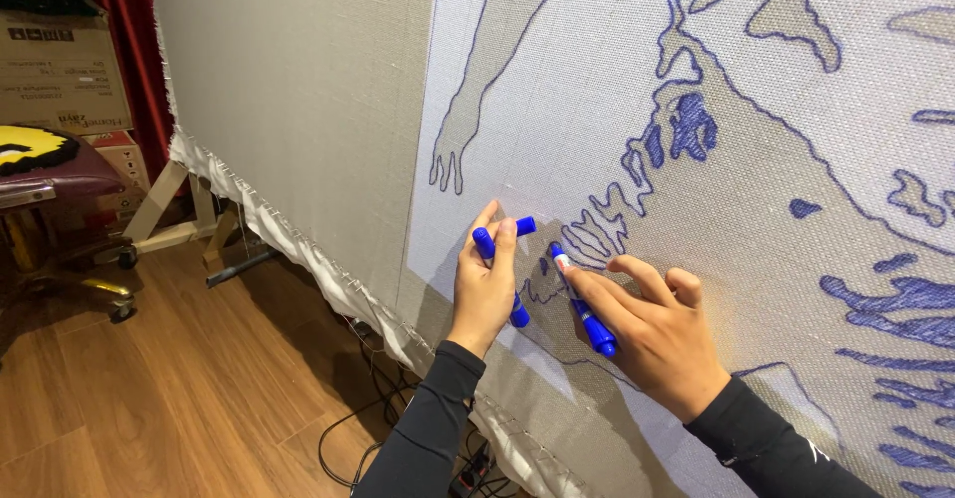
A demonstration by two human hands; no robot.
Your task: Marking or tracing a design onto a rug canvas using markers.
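Note:
A large stretched cloth (298, 90) stands upright with a projected picture of blue outlines on it. My right hand (652, 334) grips a blue marker (587, 309), its tip pressed against the cloth at a curly outline (587, 234). My left hand (487, 279) rests flat against the cloth just to the left. It holds a second blue marker (517, 309) and a blue cap (524, 225) between its fingers. Both arms wear black sleeves.
The cloth's lower edge (328, 279) is tacked to a wooden frame on slanted legs (164, 199). Black cables (368, 418) lie on the wooden floor below. At the far left are a chair on wheels (60, 209) and stacked cardboard boxes (60, 70).

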